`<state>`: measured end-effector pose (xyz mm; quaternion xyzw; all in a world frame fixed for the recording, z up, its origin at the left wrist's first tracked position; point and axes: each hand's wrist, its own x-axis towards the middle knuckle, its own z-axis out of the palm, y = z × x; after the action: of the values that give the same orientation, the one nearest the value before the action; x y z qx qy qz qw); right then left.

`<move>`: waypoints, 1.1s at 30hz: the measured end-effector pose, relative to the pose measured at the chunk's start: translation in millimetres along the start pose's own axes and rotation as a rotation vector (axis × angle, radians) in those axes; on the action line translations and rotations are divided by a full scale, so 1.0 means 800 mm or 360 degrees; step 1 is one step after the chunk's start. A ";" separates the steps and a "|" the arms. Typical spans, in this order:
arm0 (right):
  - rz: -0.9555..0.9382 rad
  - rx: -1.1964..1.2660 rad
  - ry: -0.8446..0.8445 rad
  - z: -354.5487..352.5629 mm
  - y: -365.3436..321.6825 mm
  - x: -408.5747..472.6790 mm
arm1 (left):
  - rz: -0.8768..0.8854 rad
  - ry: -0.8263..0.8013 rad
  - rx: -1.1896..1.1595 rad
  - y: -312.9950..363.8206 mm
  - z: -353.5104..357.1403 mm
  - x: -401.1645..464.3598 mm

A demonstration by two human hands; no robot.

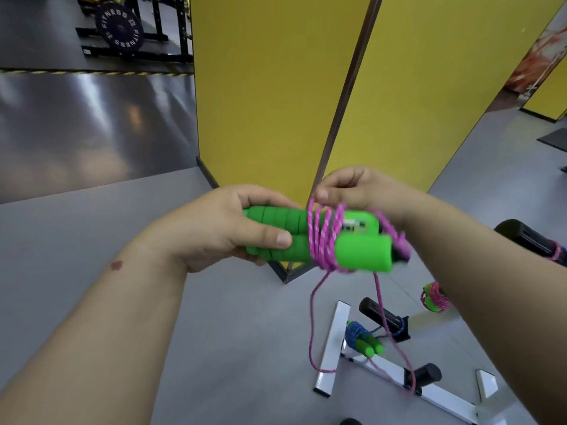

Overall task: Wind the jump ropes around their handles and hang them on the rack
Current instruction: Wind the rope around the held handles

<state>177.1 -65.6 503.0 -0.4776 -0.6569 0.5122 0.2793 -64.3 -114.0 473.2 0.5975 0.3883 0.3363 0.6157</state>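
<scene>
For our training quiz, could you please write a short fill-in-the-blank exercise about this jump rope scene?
1. The left hand grips two ____ foam handles held side by side.
2. The cord wound around the handles is ____.
3. The right hand pinches the cord ____ the handles.
4. Below, on the white rack, hangs a bundle wound with ____ cord.

Missing words: green; pink; above; blue
</scene>
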 end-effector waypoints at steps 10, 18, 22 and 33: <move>-0.0029 -0.1147 -0.0221 0.048 -0.007 -0.027 | 0.0166 0.1005 0.0643 -0.034 -0.003 0.032; -0.0297 -0.0676 -0.0044 0.002 -0.041 -0.013 | 0.0089 0.0158 0.0060 -0.006 0.003 0.011; 0.0093 -0.0368 -0.0070 -0.011 0.002 0.002 | 0.0166 -0.0012 -0.0449 -0.003 -0.006 0.006; 0.0005 -0.1400 -0.0180 0.050 0.025 -0.005 | 0.0076 0.0586 -0.1027 -0.012 -0.005 0.032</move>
<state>151.2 -85.0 471.6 -0.5233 -0.8258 0.2098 0.0123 -55.9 -90.1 462.0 0.3109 0.3524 0.5576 0.6842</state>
